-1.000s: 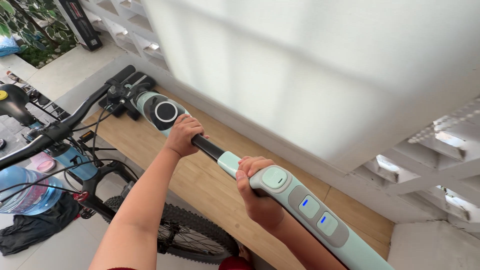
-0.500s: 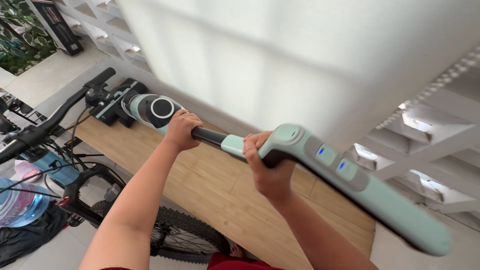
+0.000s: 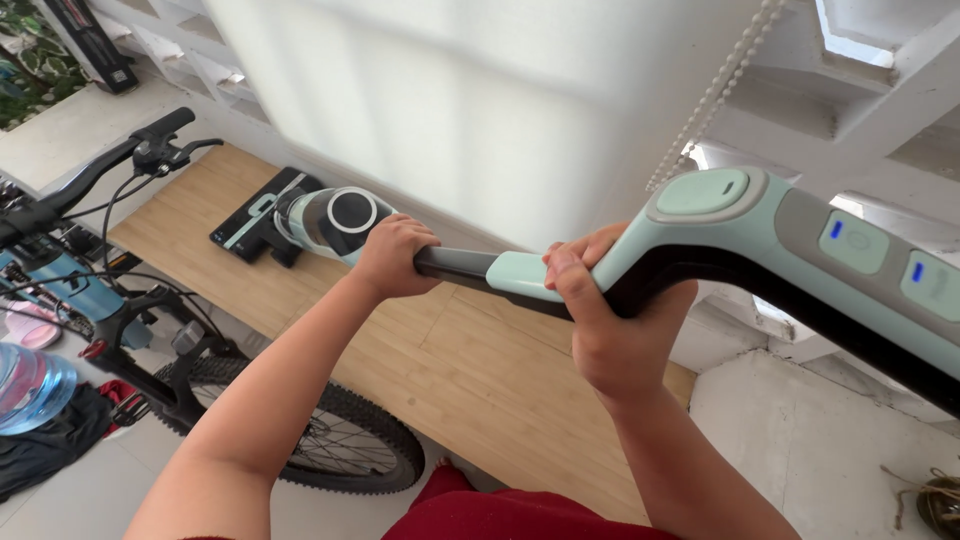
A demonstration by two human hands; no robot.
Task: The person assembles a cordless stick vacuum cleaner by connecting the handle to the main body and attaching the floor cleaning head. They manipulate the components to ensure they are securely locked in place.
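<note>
Hands wrap one stick vacuum (image 3: 640, 250): the right hand (image 3: 610, 320) has its grip curled tight round the mint-and-black handle, just below the round mint cap, and the left hand (image 3: 392, 256) has its grip closed round the dark tube further down. Beyond the left grip, the vacuum's body and floor head (image 3: 262, 222) rest on a wooden floor panel (image 3: 460, 380). Left of both grips stands a black bicycle (image 3: 150, 330).

A black mountain bicycle (image 3: 150, 340) stands at left beside a blue plastic water bottle (image 3: 28, 385); a white beaded blind cord (image 3: 715, 95) hangs above the light wooden floor (image 3: 480, 380).
</note>
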